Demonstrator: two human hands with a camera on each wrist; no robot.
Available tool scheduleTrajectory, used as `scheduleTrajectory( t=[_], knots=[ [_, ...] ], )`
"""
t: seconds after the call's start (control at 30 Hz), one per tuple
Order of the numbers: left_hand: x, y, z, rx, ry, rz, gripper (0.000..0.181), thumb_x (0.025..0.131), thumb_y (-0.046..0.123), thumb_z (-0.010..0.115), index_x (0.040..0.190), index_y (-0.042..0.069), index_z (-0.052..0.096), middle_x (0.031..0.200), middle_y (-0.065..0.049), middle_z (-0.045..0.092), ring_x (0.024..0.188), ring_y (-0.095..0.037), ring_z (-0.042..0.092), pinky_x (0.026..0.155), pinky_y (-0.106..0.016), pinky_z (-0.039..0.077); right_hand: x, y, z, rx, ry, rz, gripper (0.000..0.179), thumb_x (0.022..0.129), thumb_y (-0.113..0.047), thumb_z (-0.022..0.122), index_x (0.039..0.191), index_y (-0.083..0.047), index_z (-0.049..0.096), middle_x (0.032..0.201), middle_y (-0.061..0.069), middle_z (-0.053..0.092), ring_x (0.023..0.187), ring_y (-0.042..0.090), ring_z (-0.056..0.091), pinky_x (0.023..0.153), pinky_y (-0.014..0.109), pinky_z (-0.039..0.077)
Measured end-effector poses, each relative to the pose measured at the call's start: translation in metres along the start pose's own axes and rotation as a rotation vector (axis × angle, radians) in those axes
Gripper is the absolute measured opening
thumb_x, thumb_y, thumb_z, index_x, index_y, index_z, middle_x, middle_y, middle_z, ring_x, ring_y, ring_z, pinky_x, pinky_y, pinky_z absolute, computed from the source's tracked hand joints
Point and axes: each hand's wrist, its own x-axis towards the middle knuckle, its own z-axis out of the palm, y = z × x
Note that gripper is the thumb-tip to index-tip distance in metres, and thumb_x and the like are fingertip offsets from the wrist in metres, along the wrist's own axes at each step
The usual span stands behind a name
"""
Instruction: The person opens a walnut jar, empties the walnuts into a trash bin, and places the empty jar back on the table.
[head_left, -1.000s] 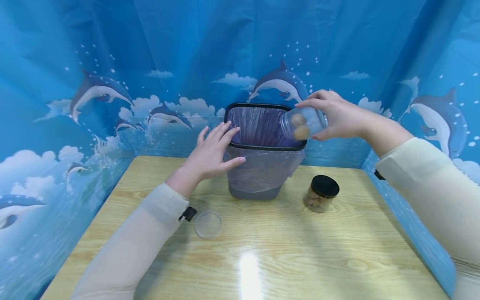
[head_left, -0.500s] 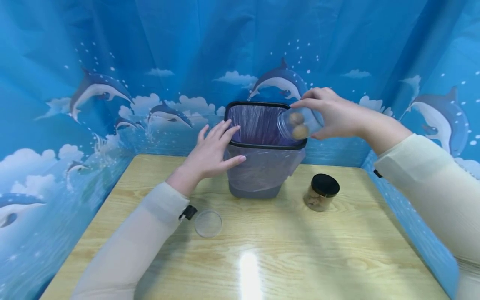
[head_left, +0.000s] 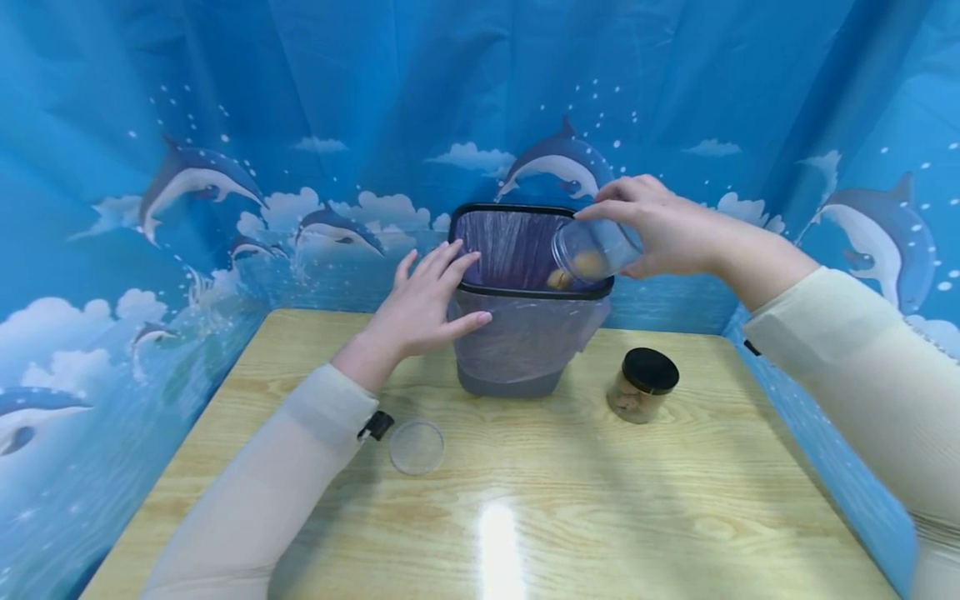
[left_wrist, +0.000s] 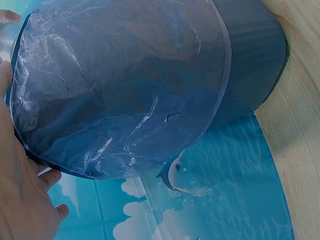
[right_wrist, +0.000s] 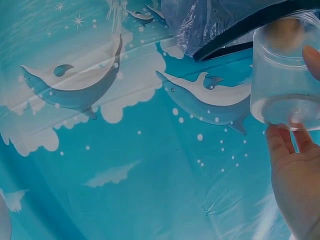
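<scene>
my right hand (head_left: 663,227) grips clear jar (head_left: 611,237), tipped over bin's (head_left: 513,342) right rim. one round piece (head_left: 558,279) now past jar mouth, in bin opening; second piece (head_left: 590,266) inside. left hand (head_left: 426,304) spread at bin's left rim. emptying, i judge, half done.

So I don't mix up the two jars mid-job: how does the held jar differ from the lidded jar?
The held jar is tipped in the right hand, its mouth over the bin; the lidded jar stands upright on the table.
The held jar is open; the lidded jar wears a black lid.
The held jar shows rounded tan pieces; the lidded jar, irregular brown ones.
Both are see-through.
</scene>
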Motion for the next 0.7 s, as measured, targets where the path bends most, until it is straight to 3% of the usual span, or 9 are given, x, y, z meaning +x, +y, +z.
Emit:
scheduleTrajectory(
  t=[0.5,0.7],
  knots=[
    [-0.0002,-0.0001,0.0003,0.001,0.004,0.003,0.092,0.09,0.079,0.039,0.162,0.027,0.016,0.168,-0.004,0.008,0.154,-0.027,0.006,0.118,-0.059,-0.002,-0.0019,0.0002,-0.002,-0.021,0.02,-0.006,0.085,0.08,-0.003,0.08,0.154,-0.019,0.04,0.151,0.017,0.032,0.136,0.043,0.025,0.096,0.06,0.041],
    [0.0,-0.0001,0.0006,0.0,0.007,0.004,0.092,0.09,0.08,0.038,0.162,0.026,0.016,0.168,-0.005,0.008,0.154,-0.027,0.006,0.118,-0.059,-0.001,-0.0034,0.0006,-0.002,-0.026,0.078,-0.025,0.086,0.079,-0.003,0.081,0.153,-0.019,0.042,0.15,0.018,0.033,0.136,0.044,0.026,0.095,0.061,0.042]
  ],
)
